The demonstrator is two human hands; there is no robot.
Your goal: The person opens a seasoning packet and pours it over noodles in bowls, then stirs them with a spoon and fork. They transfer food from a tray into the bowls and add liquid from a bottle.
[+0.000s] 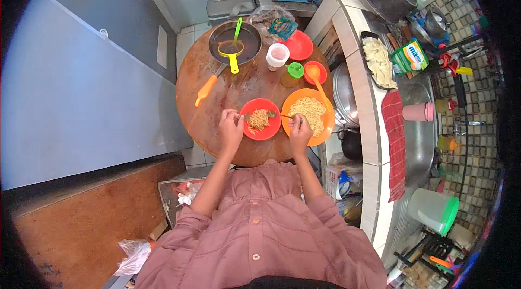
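Note:
Brown noodles lie in a red bowl near the front of the round table. My left hand, at the bowl's left rim, is closed on a small metal utensil that looks like a fork; its end reaches over the noodles. From the right, my right hand grips a metal spoon whose head is inside the bowl. Under and behind my right hand sits an orange plate heaped with pale noodles.
On the wooden table stand a pan with a yellow-green strainer, an orange-handled tool, a white-topped jar, a green-lidded jar, a red bowl and an orange ladle. A tiled counter with a sink runs along the right.

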